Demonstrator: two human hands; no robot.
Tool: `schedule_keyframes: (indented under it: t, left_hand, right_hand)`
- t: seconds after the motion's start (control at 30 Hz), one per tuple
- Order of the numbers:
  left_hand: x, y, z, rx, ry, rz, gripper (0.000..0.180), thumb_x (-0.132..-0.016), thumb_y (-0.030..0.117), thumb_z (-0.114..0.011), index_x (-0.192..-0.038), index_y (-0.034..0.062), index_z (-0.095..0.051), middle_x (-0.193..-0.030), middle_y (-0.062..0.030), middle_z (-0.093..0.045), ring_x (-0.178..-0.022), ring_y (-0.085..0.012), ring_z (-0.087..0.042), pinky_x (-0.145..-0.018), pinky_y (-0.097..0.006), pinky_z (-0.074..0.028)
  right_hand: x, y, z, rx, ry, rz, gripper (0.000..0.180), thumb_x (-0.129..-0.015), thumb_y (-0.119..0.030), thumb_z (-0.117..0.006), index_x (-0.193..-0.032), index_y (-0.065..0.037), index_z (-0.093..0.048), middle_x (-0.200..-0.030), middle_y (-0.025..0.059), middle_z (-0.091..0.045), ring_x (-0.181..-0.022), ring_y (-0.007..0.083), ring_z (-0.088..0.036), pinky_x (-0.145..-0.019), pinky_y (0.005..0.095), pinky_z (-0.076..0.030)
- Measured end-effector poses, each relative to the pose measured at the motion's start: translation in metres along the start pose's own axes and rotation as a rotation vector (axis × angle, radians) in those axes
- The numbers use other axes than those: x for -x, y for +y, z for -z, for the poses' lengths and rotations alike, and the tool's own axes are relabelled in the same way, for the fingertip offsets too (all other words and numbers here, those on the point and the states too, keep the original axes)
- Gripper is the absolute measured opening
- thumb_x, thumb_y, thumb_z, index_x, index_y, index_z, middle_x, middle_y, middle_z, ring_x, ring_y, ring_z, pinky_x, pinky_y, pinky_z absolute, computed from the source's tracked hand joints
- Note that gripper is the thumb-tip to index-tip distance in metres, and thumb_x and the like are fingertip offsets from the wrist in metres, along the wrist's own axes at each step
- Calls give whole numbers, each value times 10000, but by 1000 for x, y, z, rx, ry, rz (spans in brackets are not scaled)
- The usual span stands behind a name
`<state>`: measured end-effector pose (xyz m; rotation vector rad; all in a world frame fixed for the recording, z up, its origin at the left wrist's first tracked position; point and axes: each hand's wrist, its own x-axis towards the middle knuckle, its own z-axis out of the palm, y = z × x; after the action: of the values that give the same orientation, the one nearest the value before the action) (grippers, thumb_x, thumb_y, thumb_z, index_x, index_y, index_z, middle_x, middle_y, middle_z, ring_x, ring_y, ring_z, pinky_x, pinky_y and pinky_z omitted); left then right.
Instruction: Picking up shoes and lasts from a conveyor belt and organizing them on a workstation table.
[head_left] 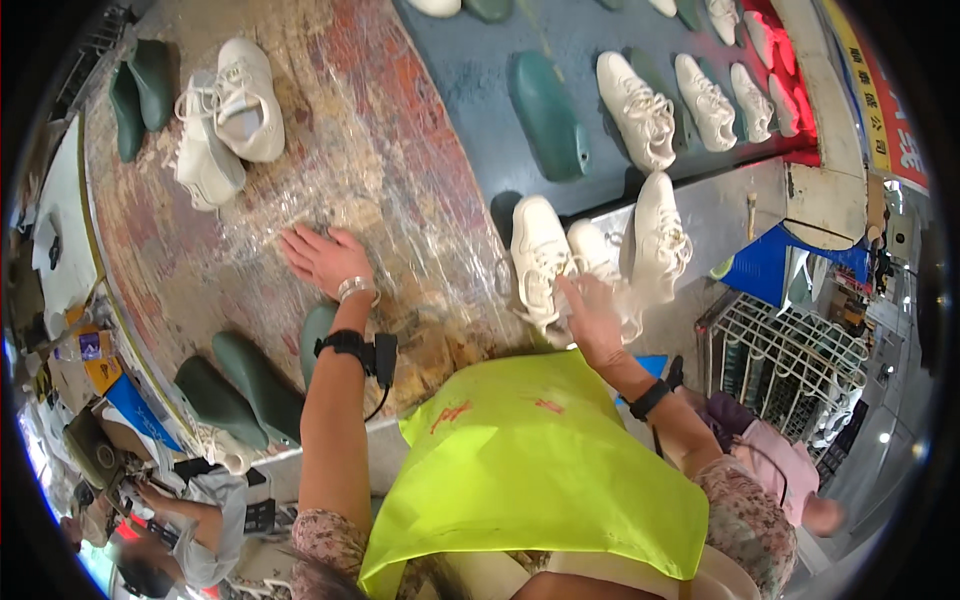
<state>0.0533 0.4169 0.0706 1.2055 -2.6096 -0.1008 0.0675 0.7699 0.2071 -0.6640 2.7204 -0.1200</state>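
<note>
My left hand [328, 262] lies spread, palm down, on the worn table [420, 250] covered with clear film. It holds nothing. Off to the right, my right hand [596, 318] is closed at the lower part of a white lace-up sneaker [592, 245]; some of that sneaker is blurred and hidden by the hand. A second white sneaker [540, 245] is just left of these fingers, and a third [660, 235] is to the right. Beyond my left hand, a pair of white sneakers [247, 105] rests on the table, one leaning against the other.
Green shoe lasts [258, 375] lie by my left forearm, with another pair [150, 85] at the far left. A grey-blue conveyor belt [480, 90] carries sneakers and lasts under red light. A wire rack [790, 350] stands right; a co-worker [205, 525] is lower left.
</note>
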Motion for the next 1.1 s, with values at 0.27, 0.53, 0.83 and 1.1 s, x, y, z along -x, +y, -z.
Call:
schedule_keyframes:
  t: [0.27,0.53,0.83,1.1]
  left_hand:
    - [9,-5,5,-43,-2,-9,517,-875,269,-394,-1296,-29,-360,-1409,-187,-274,-1320,-310,-223,-1073,-447,-185]
    - [8,6,1,-48,-57,11,542,-857,262,-413,-1312,-25,-349,-1419,-188,-259,-1336,-308,-187,-1076,-455,-172]
    - [1,1,14,-4,-27,67,550,-825,247,-449,-1283,-48,-377,-1399,-207,-286,-1320,-332,-221,-1073,-468,-171]
    - [-1,-15,26,103,-43,83,536,-817,221,-474,-1261,-62,-375,-1365,-224,-318,-1300,-354,-242,-1065,-481,-183]
  right_hand:
    - [-88,5,19,-126,405,170,477,-658,11,-576,-1116,-123,-563,-1070,91,-491,-884,271,-534,-583,342,-509]
    - [-215,31,-4,46,437,119,485,-666,-8,-571,-1123,-168,-541,-1072,73,-481,-916,281,-506,-636,358,-515]
    - [-186,-40,26,-436,215,299,316,-761,-45,-545,-1076,-36,-572,-1112,128,-541,-920,300,-552,-794,371,-454]
    - [-375,-270,22,-1063,-64,222,467,-736,-204,-616,-1126,30,-508,-1015,222,-594,-945,343,-582,-806,365,-454]
